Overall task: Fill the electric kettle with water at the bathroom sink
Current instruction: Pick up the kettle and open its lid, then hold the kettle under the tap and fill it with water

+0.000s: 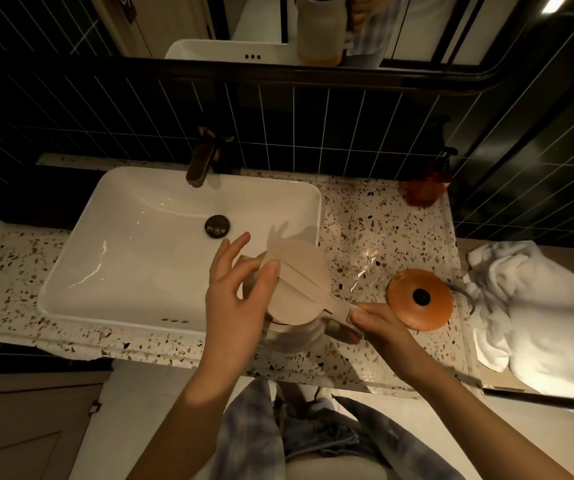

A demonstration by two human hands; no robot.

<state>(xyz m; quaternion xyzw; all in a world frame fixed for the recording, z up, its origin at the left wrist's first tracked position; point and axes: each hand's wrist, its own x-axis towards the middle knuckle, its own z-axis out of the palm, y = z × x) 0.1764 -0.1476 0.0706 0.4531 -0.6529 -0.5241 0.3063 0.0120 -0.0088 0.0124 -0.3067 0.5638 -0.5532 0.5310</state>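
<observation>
kettle [299, 292]: I see it upright on the terrazzo desk [375, 230], at the sink's [140, 244] front-right corner, lid down.
left hand [240, 299]: I see it reaching in from below, palm toward the kettle's left side, thumb tip on the lid [296, 271], fingers [235, 245] spread wide above the basin; not gripping.
right hand [382, 323]: fingers wrapped around the kettle handle, thumb along the top near the lid hinge.
faucet [204, 161]: at the sink's back edge, well apart from the kettle; I see no water.
orange base [418, 299]: on the desk, just right of my right hand.
towel [534, 313]: far right.
</observation>
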